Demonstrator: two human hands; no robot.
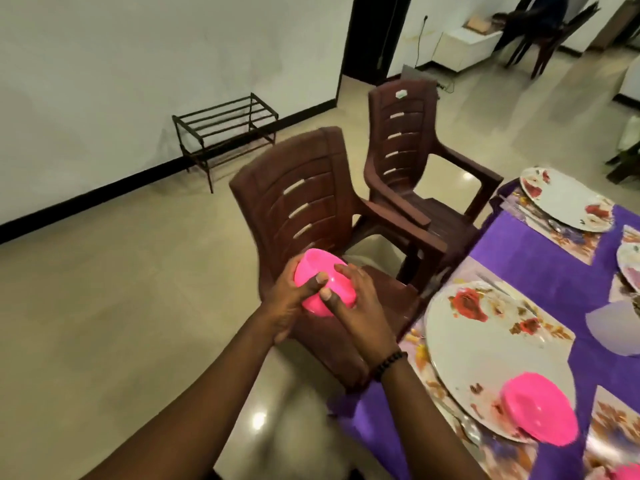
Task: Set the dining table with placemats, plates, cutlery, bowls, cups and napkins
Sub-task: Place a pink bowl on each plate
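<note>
Room: a tiled floor and white wall, a metal rack [225, 133] against the skirting, two brown plastic chairs [311, 216] drawn up at the left side of the table.
Table: a purple tablecloth [540, 268] carries floral placemats [550, 332], each with a floral plate [485, 355] on it; cutlery shows beside the far plate [564, 199].
Bowl already set: a pink bowl [540, 408] sits on the near plate, at its near edge.
Bowl in hand: a second pink bowl [325, 282] is held over the near chair's seat, off to the left of the table — possibly more than one nested, but blur leaves that unclear.
Left hand: the left hand [291, 303] cups the bowl's left side, thumb curled across the front.
Right hand: the right hand [360, 306] grips the bowl's right side, thumb on the front too.
Step in hand: judged as the bowls stage — plates and mats look done at the places visible.
Next move: likely carrying this bowl rightward to a plate still without one, lowering it level and centred so it does not slide on the glazed surface.
</note>
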